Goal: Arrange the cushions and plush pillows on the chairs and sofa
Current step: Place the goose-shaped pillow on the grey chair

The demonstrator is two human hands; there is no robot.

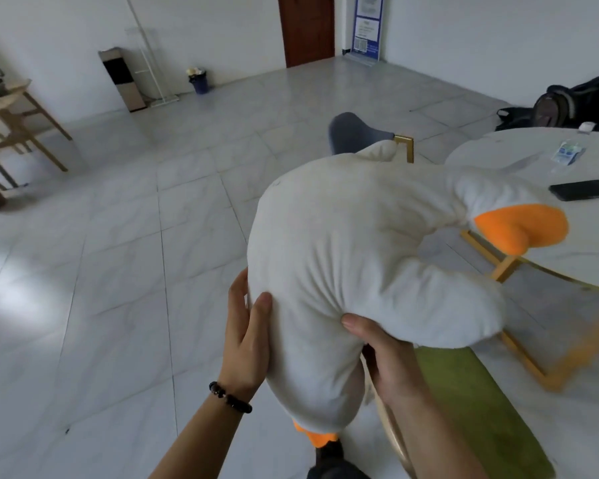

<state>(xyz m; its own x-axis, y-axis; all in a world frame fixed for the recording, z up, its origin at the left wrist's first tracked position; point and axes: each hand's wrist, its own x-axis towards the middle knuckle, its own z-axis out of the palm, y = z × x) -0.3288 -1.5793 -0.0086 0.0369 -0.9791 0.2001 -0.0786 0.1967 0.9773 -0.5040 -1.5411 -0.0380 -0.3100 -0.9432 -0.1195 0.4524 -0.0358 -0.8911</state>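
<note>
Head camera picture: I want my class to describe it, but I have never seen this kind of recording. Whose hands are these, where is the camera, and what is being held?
There is no machine here. A person wears one wide-angle camera on the head, looking forward and down, so you see their own arms. The left hand, with a dark bead bracelet, and the right hand both have a grip on a white plush goose with an orange beak. Below it is a green chair seat. At right, a round white table carries a black phone.
</note>
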